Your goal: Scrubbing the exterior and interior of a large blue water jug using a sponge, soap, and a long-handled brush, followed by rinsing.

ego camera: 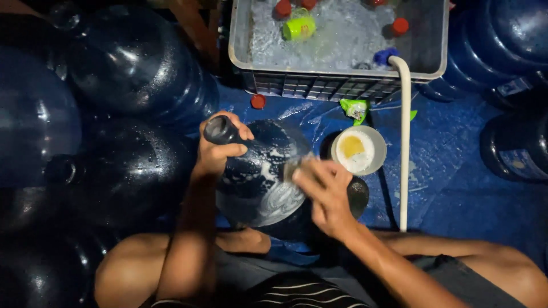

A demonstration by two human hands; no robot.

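Single head camera looks steeply down, close

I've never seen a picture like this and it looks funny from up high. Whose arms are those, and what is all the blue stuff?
The camera sits on a person's head and looks down, so you see that person's own arms and knees. The left hand grips the neck of a big blue water jug lying tilted in front of them. The right hand presses something small against the jug's soapy side; I cannot tell what it is. Beside it sits a small white bowl with something yellow inside. A white hose runs up into a grey crate of foamy water where red caps and a green cup float. More blue jugs lie around on a wet blue sheet.
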